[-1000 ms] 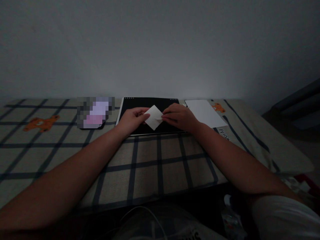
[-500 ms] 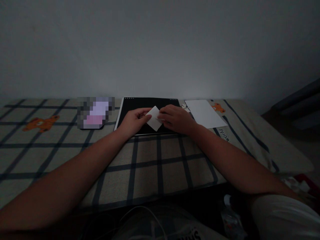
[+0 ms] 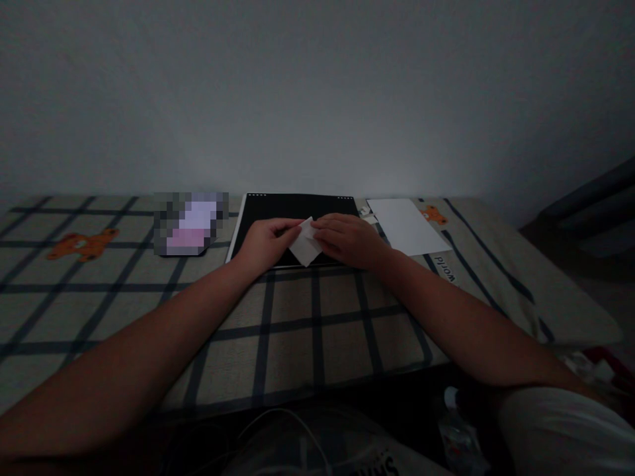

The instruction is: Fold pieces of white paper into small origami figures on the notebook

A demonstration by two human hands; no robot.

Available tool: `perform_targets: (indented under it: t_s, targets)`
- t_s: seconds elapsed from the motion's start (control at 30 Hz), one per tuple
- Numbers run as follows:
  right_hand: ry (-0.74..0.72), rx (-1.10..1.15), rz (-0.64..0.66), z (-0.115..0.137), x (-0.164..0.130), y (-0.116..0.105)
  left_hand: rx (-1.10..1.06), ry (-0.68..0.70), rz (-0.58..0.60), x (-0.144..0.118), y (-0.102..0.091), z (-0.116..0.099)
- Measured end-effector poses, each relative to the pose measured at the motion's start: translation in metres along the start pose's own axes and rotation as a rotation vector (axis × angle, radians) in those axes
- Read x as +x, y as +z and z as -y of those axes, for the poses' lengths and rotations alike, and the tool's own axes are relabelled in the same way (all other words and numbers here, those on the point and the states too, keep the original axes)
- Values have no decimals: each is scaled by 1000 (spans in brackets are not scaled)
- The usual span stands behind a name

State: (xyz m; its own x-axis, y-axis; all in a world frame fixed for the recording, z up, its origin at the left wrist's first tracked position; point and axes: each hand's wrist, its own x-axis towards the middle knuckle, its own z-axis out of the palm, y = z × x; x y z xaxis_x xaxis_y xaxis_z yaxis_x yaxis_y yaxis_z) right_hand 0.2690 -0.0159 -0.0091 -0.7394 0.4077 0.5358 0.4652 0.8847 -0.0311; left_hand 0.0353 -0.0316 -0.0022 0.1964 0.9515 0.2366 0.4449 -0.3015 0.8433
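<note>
A small folded sheet of white paper (image 3: 306, 248) is held between both hands, its corner pointing toward me. My left hand (image 3: 268, 243) pinches the paper's left edge between thumb and fingers. On the other side, the fingers of my right hand (image 3: 350, 239) close on the upper right part, where a flap or crease shows. Both hands are over a flat black board (image 3: 285, 206) with a pale edge and rows of small light marks at its far corners. The fingertips are partly hidden behind the paper.
A blank white sheet (image 3: 409, 226) lies right of the board, with small white scraps (image 3: 367, 214) beside it. At left, a phone-like object (image 3: 191, 225) is pixelated. A checked cloth (image 3: 292, 330) covers the table, against a grey wall (image 3: 307, 99). Below stands a clear bottle (image 3: 459, 430).
The folded paper has shifted slightly toward me and its upper edge has changed shape between the fingers. My right hand has moved a little down with it.
</note>
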Motion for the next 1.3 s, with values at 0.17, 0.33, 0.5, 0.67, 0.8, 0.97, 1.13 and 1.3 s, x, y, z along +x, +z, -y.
perform_targets:
  t_s: [0.17,0.33,0.5,0.67,0.8,0.97,1.13,1.3]
  targets:
    - [22,81,-34,1,0,-2,-55,-56,-36,1,-1,3]
    - [57,149,-67,-1,-2,0,-92,-90,-37,1,0,3]
    - [80,254,-103,-2,-1,-1,-43,-53,1,1,0,1]
    - [257,326,-153,-3,1,-2,-5,-67,19,0,-2,0]
    - [354,368,-124,-5,2,0,-29,-79,77,-2,0,-2]
    - [414,456,-93,-3,3,0,-24,-44,116,-2,0,-2]
    - [508,528,-58,-3,4,2,60,12,148,-1,-1,1]
    - [496,556,-24,-2,4,1,104,38,166,-1,-2,-2]
